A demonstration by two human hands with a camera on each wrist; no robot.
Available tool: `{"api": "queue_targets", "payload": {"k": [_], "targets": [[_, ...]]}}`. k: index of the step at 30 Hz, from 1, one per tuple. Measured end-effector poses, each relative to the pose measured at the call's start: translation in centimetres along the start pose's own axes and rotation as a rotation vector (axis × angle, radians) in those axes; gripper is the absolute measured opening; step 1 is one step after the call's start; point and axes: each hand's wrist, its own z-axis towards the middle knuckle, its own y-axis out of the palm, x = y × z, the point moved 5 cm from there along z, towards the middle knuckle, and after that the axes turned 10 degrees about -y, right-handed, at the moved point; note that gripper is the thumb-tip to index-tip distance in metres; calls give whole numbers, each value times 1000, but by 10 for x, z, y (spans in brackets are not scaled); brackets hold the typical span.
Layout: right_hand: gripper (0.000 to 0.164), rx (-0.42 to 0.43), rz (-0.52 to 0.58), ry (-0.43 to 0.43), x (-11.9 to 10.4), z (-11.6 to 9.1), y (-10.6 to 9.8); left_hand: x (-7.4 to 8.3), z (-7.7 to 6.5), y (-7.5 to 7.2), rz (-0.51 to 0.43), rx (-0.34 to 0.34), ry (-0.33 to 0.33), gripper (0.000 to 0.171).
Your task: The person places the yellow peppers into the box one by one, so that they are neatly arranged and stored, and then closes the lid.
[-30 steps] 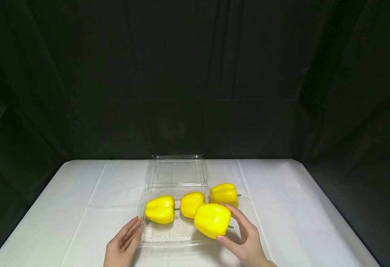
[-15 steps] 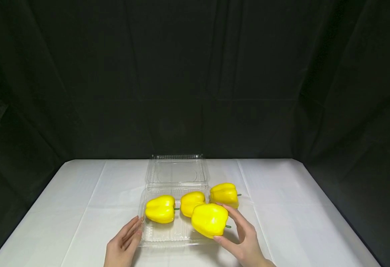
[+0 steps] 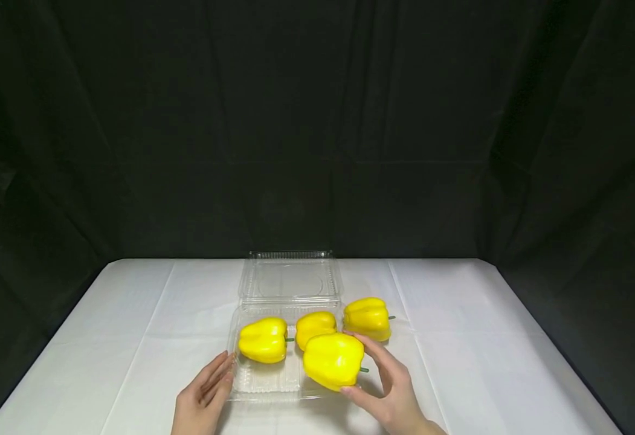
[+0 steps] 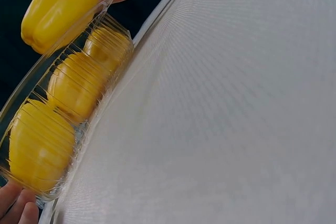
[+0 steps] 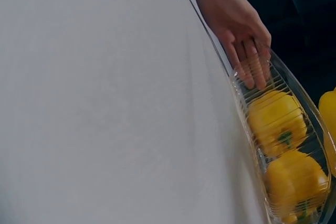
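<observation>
A clear plastic clamshell container lies unfolded on the table, its lid flat toward the back. Inside the base are two yellow bell peppers, one on the left and another in the middle. My right hand holds a third yellow bell pepper between thumb and fingers, raised above the base's front right; in the left wrist view this pepper shows above the rim. My left hand touches the base's left side with nearly straight fingers.
One more yellow bell pepper sits at the container's right side, its green stem pointing right. A white cloth covers the table. Black curtains hang behind and at both sides.
My right hand has carried its bell pepper a little to the left, farther over the container's base. My left hand stays at the container's left side.
</observation>
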Motion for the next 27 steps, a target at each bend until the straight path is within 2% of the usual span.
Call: {"api": "queue_targets", "payload": {"k": [14,23,27], "targets": [[81,-19,50,-26,-7,13,10,1,-1,0,-9,9,8,41],[81,-50,50,9,-11,19,22,0,-1,0,-18,9,14,40],[79,-66,52,44,-13,23,28,1,-1,-1,-26,9,40,40]]}}
